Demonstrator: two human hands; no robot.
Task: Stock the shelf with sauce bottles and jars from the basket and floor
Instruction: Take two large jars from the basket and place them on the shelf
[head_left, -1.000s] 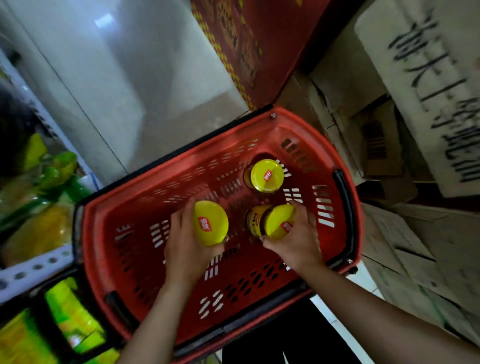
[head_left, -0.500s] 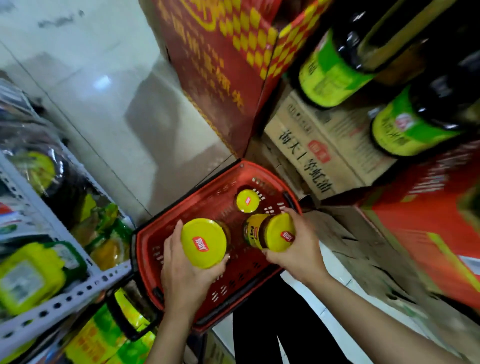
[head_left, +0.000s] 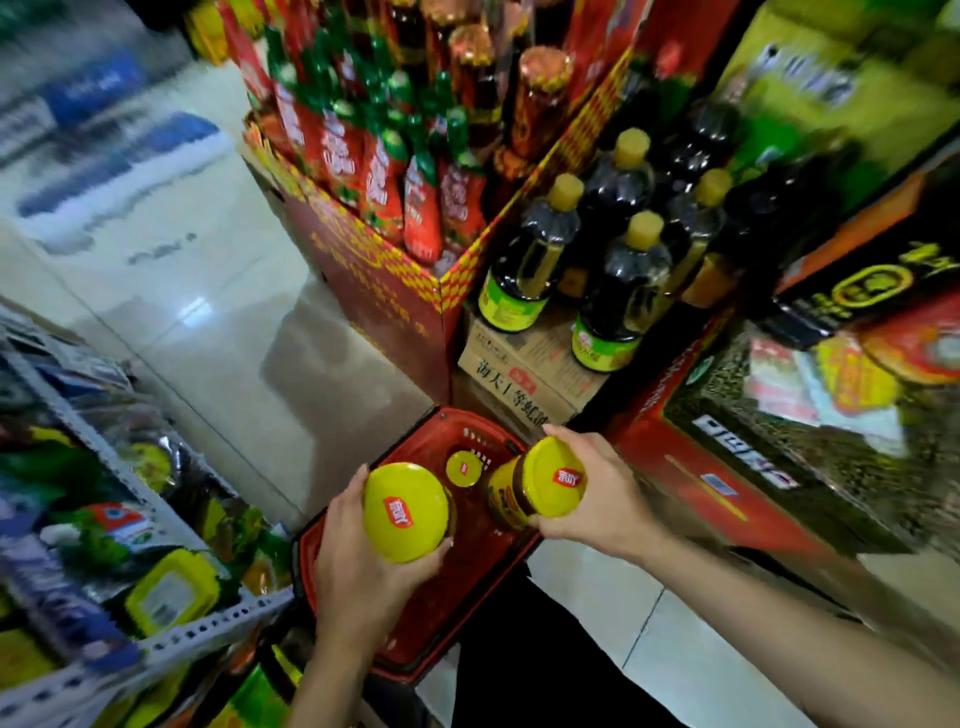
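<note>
My left hand (head_left: 358, 577) grips a yellow-lidded sauce jar (head_left: 406, 513), lid facing the camera. My right hand (head_left: 597, 499) grips a second yellow-lidded jar (head_left: 535, 484), tilted so its brown contents and yellow label show. Both jars are held above the red shopping basket (head_left: 441, 618) on the floor. A third yellow-lidded jar (head_left: 464, 468) stands inside the basket near its far end.
A metal shelf (head_left: 156, 644) with green and yellow packets runs along the left. Ahead stand a red display carton of red sauce bottles (head_left: 415, 208), dark soy bottles (head_left: 613, 280) on a cardboard box (head_left: 519, 374), and stacked boxes (head_left: 779, 441) at right. Pale tiled floor (head_left: 208, 322) lies between.
Both hands have lifted their jars up out of the basket. The view has risen and tilted up, so the basket looks smaller and the bottle displays have come into view.
</note>
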